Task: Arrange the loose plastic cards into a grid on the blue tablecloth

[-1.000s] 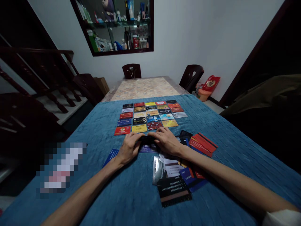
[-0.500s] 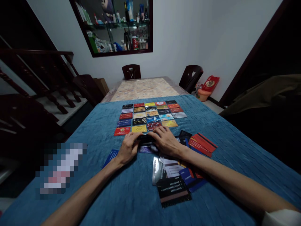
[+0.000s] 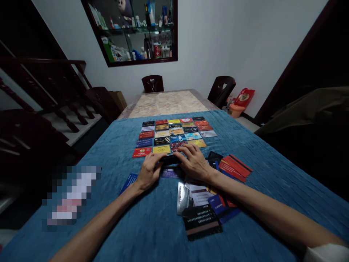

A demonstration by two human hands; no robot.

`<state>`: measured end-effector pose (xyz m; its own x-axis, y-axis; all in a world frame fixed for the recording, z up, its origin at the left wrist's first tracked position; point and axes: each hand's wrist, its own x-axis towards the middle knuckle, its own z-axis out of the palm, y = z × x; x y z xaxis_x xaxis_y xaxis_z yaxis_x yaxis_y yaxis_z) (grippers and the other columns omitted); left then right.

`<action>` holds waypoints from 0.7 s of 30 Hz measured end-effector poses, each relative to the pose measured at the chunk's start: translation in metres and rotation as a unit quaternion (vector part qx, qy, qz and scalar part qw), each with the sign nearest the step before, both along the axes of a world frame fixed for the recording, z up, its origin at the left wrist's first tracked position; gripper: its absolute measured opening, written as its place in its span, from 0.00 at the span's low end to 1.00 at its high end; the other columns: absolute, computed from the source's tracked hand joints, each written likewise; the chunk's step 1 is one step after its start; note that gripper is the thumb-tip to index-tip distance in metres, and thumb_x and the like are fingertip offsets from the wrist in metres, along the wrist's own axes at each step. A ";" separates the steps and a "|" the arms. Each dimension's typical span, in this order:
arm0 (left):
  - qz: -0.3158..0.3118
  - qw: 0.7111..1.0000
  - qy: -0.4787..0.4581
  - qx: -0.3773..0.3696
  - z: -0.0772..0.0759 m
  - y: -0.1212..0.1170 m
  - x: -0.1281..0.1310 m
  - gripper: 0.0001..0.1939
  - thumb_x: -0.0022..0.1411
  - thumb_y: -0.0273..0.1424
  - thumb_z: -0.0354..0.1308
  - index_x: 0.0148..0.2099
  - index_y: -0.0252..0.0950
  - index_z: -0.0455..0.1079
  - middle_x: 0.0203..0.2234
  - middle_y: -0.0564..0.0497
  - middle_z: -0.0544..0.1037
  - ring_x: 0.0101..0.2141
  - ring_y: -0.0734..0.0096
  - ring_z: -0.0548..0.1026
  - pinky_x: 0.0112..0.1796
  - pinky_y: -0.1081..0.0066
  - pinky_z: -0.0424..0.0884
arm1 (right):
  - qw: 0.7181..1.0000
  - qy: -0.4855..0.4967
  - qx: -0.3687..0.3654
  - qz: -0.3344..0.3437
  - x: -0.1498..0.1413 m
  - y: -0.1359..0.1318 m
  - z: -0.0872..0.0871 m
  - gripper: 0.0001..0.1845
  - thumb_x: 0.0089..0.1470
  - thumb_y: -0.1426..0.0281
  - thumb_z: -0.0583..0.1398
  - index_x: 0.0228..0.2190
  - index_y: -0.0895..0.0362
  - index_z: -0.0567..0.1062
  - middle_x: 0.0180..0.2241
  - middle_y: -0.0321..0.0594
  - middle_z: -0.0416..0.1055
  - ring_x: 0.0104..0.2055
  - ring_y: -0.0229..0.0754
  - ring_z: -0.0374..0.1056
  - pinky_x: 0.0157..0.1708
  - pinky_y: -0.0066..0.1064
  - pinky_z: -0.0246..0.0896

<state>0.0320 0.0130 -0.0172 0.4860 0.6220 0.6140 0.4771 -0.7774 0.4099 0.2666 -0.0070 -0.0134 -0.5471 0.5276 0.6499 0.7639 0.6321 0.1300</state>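
Observation:
Between my two hands is a black card [image 3: 169, 159], seen nearly edge-on. My left hand [image 3: 148, 171] pinches its left end, and my right hand [image 3: 194, 162] has its fingers bent over the right end. Just beyond lie rows of colourful cards, the nearest including a red card [image 3: 142, 152] and a yellow card [image 3: 161, 149]. A purple card [image 3: 170, 173] lies below the black one. Partly behind my left wrist is a blue card [image 3: 128, 182]. Loose cards spread under and around my right forearm, among them a dark striped card [image 3: 202, 220] and a silver card [image 3: 183, 198].
A blue cloth [image 3: 131, 233] covers the near part of the table. Overlapping red cards [image 3: 236, 167] lie to the right. At left is a pixelated patch [image 3: 76, 196]. Dark chairs [image 3: 152, 83] stand around the far end, and a glass shelf [image 3: 139, 28] is set in the wall.
My right hand has shifted slightly to the right, its fingers more bent, and more of the black card shows. My left hand stays almost where it was.

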 end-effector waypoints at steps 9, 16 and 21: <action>0.012 0.998 0.042 0.050 0.002 -0.004 0.001 0.22 0.65 0.23 0.53 0.60 0.39 0.64 0.46 0.45 0.76 0.46 0.60 0.72 0.49 0.54 0.72 | 1.000 -0.002 0.024 -0.012 0.002 0.000 0.000 0.19 0.61 0.72 0.54 0.52 0.56 0.72 0.48 0.50 0.69 0.52 0.52 0.57 0.52 0.46 0.53; 0.042 0.992 0.077 0.089 0.002 -0.008 0.003 0.24 0.65 0.25 0.53 0.63 0.39 0.60 0.49 0.42 0.69 0.50 0.57 0.70 0.51 0.54 0.71 | 0.999 0.008 0.030 -0.009 0.003 0.000 0.000 0.17 0.62 0.70 0.56 0.52 0.56 0.73 0.48 0.49 0.70 0.51 0.52 0.57 0.52 0.45 0.53; 0.061 0.984 0.098 0.135 0.001 -0.007 0.002 0.28 0.64 0.24 0.53 0.66 0.39 0.56 0.53 0.39 0.65 0.53 0.53 0.67 0.52 0.51 0.70 | 0.999 0.005 0.050 -0.005 0.004 0.001 0.001 0.18 0.60 0.68 0.57 0.51 0.57 0.73 0.47 0.49 0.70 0.51 0.53 0.58 0.52 0.45 0.52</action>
